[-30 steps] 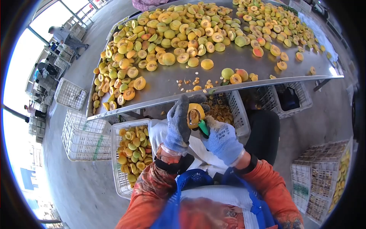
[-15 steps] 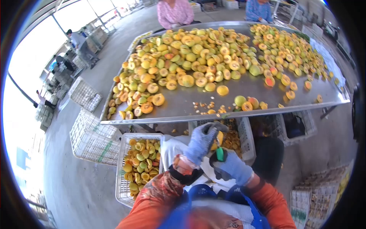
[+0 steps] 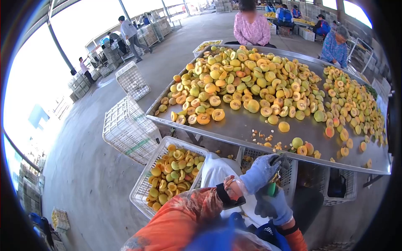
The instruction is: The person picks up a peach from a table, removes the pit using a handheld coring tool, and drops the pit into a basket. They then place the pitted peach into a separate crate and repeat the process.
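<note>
My left hand (image 3: 260,173), in a blue-grey work glove, is above a crate below the table's near edge. Its fingers are curled in, and what they hold is hidden; a small yellowish patch shows just below them. My right hand (image 3: 274,206), gloved alike, sits close beneath it, wrapped round a small pitting tool with a green handle (image 3: 271,190). The tool's tip points up toward my left hand. Ahead, many halved yellow peaches (image 3: 251,83) are heaped on a metal table (image 3: 234,127). Loose pits and a few peaches lie near its front edge.
A white crate of peach halves (image 3: 140,190) stands to my left. Stacked white crates (image 3: 125,129) are beyond it, and another crate (image 3: 331,184) is under the table at right. Two people sit across the table, one in a pink top (image 3: 252,27). More people are farther back.
The view has swung left and up, so the table and crates appear farther right and lower. My hands stay close together; the orange-yellow fruit piece seen between them earlier is no longer clearly visible.
</note>
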Demonstrator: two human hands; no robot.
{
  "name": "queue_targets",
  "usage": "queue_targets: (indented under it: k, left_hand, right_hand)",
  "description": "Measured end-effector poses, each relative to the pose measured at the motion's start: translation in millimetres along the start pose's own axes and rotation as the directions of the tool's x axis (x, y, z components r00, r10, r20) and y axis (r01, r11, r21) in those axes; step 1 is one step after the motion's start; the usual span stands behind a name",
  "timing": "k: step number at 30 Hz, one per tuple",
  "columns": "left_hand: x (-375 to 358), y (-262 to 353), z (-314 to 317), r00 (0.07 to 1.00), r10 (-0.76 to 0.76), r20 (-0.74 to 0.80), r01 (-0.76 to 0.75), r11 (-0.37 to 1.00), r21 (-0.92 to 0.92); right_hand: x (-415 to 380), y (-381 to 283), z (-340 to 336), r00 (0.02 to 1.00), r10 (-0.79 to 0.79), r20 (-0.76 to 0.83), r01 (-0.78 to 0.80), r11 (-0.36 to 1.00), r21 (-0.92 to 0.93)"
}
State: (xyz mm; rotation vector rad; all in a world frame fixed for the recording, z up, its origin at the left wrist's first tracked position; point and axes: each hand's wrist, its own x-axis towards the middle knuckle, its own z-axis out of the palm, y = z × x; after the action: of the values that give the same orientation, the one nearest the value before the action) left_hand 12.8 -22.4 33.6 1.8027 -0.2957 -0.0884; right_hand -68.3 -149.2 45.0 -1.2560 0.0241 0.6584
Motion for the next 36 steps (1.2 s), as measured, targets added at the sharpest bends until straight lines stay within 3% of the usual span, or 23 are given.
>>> queue_targets:
  k: [1, 4, 7, 8, 9, 10, 11, 12, 13, 14, 18, 19, 22, 23, 26, 29, 32, 36]
  left_hand:
    - [1.5, -1.4, -2.1, 0.998, -0.046, 0.047, 0.046, 0.999, -0.012]
    - [1.1, 3.0, -4.9, 0.991, -0.094, 0.093, 0.085, 0.992, 0.097]
    - [-5.0, 3.9, 2.6, 0.981, 0.179, -0.076, -0.144, 0.932, 0.333]
    - [-6.5, 4.4, 2.7, 0.977, 0.187, -0.099, -0.148, 0.939, 0.309]
    - [-5.8, 3.5, 2.2, 0.974, 0.204, -0.097, -0.172, 0.948, 0.269]
    - [-0.6, -11.5, 5.9, 1.000, 0.016, -0.012, -0.015, 0.997, 0.074]
    - [-2.9, 11.4, -2.2, 0.992, -0.111, 0.064, 0.114, 0.992, -0.051]
    - [-2.5, 8.4, -3.2, 0.958, -0.132, 0.255, 0.221, 0.907, -0.359]
    - [-3.3, 8.5, -2.9, 0.930, -0.205, 0.305, 0.317, 0.868, -0.382]
    - [-7.8, 11.6, -4.3, 0.942, -0.119, 0.314, 0.237, 0.899, -0.368]
    - [-10.3, 18.3, 2.2, 0.959, -0.077, 0.274, 0.160, 0.943, -0.291]
    - [-10.8, 22.7, 2.1, 0.966, -0.058, 0.251, 0.124, 0.959, -0.254]
    - [-3.8, 18.3, -0.7, 0.964, 0.044, 0.264, 0.020, 0.973, -0.232]
    - [-2.4, 16.5, -1.1, 0.956, 0.023, 0.292, 0.065, 0.956, -0.286]
    - [14.5, -1.0, -8.9, 0.848, -0.011, 0.530, 0.121, 0.978, -0.172]
    - [26.0, -5.1, -14.2, 0.715, -0.120, 0.689, 0.249, 0.964, -0.091]
    - [25.5, 4.4, -14.2, 0.709, -0.206, 0.674, 0.334, 0.940, -0.064]
    - [18.9, -5.3, -15.4, 0.725, -0.144, 0.673, 0.204, 0.979, -0.009]
  right_hand:
    - [2.3, 5.0, -4.8, 1.000, 0.001, -0.011, -0.002, 0.998, -0.056]
    - [1.2, 8.0, -8.7, 0.997, -0.027, 0.071, 0.025, 0.999, 0.029]
    - [4.0, 12.0, -6.3, 0.995, -0.086, 0.050, 0.081, 0.992, 0.100]
    - [4.9, 13.2, -5.3, 0.997, -0.049, 0.058, 0.047, 0.998, 0.032]
    - [6.4, 11.7, -5.4, 0.999, -0.020, 0.033, 0.022, 0.999, -0.033]
    - [3.4, 8.0, -8.0, 1.000, 0.009, -0.015, -0.010, 0.996, -0.090]
    - [-1.5, -0.2, -9.2, 0.997, 0.071, 0.004, -0.070, 0.987, -0.143]
    - [-6.0, -7.6, -11.6, 0.989, 0.145, 0.028, -0.137, 0.971, -0.197]
    - [-9.3, -9.4, -16.2, 0.987, 0.154, 0.053, -0.137, 0.961, -0.239]
    - [-11.1, -9.8, -19.4, 0.982, 0.166, 0.095, -0.133, 0.950, -0.281]
    - [-7.3, 13.1, -32.3, 0.980, 0.093, 0.175, -0.063, 0.984, -0.169]
    - [-5.0, 15.4, -35.5, 0.977, 0.083, 0.197, -0.037, 0.974, -0.224]
    - [8.2, 29.1, -34.1, 0.994, 0.028, 0.107, 0.002, 0.964, -0.267]
    - [3.9, 26.0, -38.5, 0.984, 0.041, 0.174, -0.010, 0.984, -0.177]
    - [7.9, 34.7, -35.4, 0.989, -0.022, 0.145, 0.038, 0.993, -0.111]
    - [9.6, 37.4, -33.4, 0.979, 0.108, 0.174, -0.119, 0.991, 0.054]
    - [9.1, 35.0, -32.3, 0.958, 0.153, 0.244, -0.208, 0.953, 0.218]
    - [17.5, 63.5, -35.8, 0.942, -0.032, 0.333, -0.021, 0.988, 0.153]
